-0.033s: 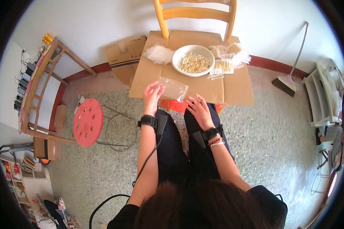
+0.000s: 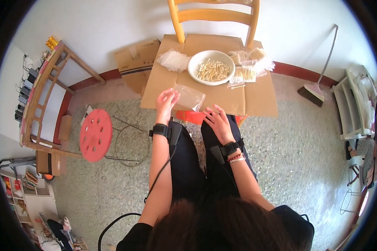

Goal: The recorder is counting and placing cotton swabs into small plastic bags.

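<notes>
My left hand (image 2: 166, 102) pinches the near corner of a small clear plastic bag (image 2: 190, 97) that lies on a flat brown cardboard sheet (image 2: 255, 98). My right hand (image 2: 217, 122) rests palm down with its fingers spread at the sheet's front edge, holding nothing, just right of the bag. Behind the bag stands a white bowl (image 2: 213, 67) full of short pale sticks. To the bowl's left lies a pile of empty clear bags (image 2: 174, 60). Filled bags of sticks (image 2: 251, 62) lie to its right.
The cardboard lies on a wooden chair (image 2: 215, 14) against the wall. A red round stool (image 2: 95, 134) stands to my left, with a folded cardboard box (image 2: 136, 62) and a wooden rack (image 2: 42, 96) beyond it. A broom (image 2: 316, 90) and a white shelf (image 2: 356, 108) are on the right.
</notes>
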### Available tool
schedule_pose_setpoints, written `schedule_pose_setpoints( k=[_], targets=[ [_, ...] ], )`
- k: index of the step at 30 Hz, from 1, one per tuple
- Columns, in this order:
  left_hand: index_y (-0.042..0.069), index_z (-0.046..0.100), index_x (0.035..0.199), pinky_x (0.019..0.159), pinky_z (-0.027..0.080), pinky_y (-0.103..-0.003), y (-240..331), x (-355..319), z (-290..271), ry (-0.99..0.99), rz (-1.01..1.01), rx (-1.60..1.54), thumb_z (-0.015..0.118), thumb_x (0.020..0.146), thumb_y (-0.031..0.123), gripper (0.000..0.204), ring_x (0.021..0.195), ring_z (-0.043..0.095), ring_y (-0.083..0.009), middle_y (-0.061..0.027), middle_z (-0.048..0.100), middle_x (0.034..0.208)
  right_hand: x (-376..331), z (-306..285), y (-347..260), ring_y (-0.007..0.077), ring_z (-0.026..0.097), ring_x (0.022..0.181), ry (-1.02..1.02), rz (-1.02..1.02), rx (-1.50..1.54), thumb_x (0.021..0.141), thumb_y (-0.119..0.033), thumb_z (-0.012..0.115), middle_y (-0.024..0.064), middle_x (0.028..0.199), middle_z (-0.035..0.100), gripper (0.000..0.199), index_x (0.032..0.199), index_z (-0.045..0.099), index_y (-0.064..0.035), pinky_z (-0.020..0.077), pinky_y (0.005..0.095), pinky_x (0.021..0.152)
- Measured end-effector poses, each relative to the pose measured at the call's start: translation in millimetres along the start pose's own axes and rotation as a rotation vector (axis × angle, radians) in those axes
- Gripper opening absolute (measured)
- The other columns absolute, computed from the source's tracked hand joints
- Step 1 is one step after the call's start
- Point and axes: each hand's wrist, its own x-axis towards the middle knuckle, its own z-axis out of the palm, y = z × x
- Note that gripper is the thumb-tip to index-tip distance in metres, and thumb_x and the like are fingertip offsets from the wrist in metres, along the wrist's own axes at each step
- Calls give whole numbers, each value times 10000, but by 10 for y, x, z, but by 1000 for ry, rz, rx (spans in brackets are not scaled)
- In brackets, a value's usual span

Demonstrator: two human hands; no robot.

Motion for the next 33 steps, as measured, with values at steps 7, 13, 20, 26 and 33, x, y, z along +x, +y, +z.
schedule_pose_setpoints(
  k=[7, 13, 20, 26, 33],
  targets=[
    [16, 581, 986, 652, 498, -261, -139, 929, -258, -6, 2, 764, 554, 812, 24, 176, 791, 621, -180, -106, 626, 920, 441, 144, -522, 164, 577, 923, 79, -149, -529, 886, -57, 445, 95, 1042, 575, 247, 1127, 484, -23, 473, 275, 786],
    [27, 608, 983, 794, 450, -285, 66, 1280, -198, 115, 261, 1193, 563, 760, 26, 227, 914, 582, -179, -82, 633, 916, 1310, 202, -859, 191, 624, 799, 274, -386, -931, 840, -86, 502, 106, 881, 637, 190, 992, 591, -13, 490, 287, 714],
    [34, 598, 1005, 810, 450, -265, 1077, 1050, 437, -32, 483, 668, 563, 857, 118, 175, 932, 573, -135, -60, 617, 1003, 1969, 137, -425, 322, 622, 804, 285, 34, -1780, 729, -257, 533, 195, 815, 634, 275, 835, 669, -44, 479, 397, 729],
    [-26, 508, 1124, 780, 485, -305, 1949, -346, 655, 778, 1414, 1759, 385, 914, 138, 293, 932, 564, -205, -132, 555, 1092, 1866, 384, -333, 331, 601, 893, 415, 40, -1941, 738, -265, 497, 155, 902, 647, 291, 818, 671, -47, 438, 432, 802],
    [-24, 510, 1109, 781, 478, -303, 1623, -304, 555, 509, 1230, 1793, 394, 910, 133, 279, 927, 559, -198, -126, 555, 1075, 1855, 428, -341, 303, 582, 911, 366, 99, -2036, 736, -178, 513, 126, 881, 646, 212, 798, 681, -66, 416, 411, 764]
  ],
)
